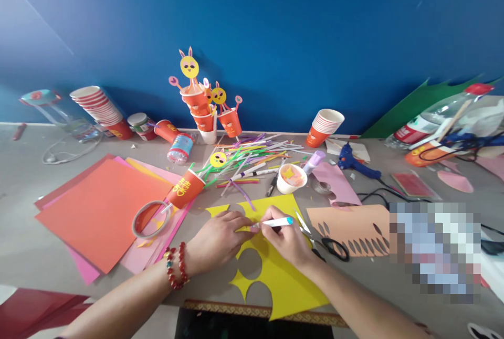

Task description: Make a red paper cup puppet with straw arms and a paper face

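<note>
My right hand [289, 242] grips a white marker [277, 222] with a teal end, its tip pointing left. My left hand [220, 239], with bead bracelets at the wrist, has its fingertips closed on a small pink paper piece [254, 228] by the marker's tip. Beneath both hands lies a yellow paper sheet [291, 281] with round holes cut out of it. Black-handled scissors [334, 249] lie right of my right hand, partly over an orange paper sheet [354, 218] with leaf-shaped cutouts.
Beyond the hands stand a white cup of paper scraps [292, 188] and a pile of coloured pipe cleaners [252, 155]. Red cups with bunny figures [195, 98] are at the back. Left are coloured sheets [106, 213] and a tape roll [136, 222]; right, a blue glue gun [356, 163].
</note>
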`<move>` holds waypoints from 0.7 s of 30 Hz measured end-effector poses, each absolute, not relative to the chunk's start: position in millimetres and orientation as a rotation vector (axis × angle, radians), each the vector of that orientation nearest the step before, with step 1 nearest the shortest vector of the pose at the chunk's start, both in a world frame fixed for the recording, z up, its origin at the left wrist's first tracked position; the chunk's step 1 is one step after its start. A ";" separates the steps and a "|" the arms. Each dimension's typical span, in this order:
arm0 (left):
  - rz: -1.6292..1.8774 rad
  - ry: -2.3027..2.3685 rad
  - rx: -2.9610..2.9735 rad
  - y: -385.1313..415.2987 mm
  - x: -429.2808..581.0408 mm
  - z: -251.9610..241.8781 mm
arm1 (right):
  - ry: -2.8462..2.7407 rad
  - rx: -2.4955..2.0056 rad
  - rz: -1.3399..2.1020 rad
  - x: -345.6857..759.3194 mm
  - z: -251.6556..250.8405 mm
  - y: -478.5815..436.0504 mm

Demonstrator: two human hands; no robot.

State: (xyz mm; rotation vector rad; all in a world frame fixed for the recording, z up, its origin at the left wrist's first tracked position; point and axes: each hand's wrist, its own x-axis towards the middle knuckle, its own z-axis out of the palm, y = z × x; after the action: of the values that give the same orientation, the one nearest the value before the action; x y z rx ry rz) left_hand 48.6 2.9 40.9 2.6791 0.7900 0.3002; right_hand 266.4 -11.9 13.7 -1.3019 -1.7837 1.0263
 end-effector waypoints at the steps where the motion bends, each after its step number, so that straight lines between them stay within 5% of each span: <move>1: 0.306 0.794 2.682 2.6 48.8 41.2 | -1.783 -1.302 1.025 266.4 13.8 -11.9; 21: 0.304 0.763 2.763 2.0 48.4 38.8 | -1.784 -1.316 0.963 266.9 13.5 -12.3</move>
State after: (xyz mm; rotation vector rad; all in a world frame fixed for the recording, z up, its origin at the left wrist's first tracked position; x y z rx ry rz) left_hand 48.4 2.0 38.8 2.7625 0.7633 0.3042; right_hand 266.9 -12.3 13.5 -1.3163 -1.7838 0.9627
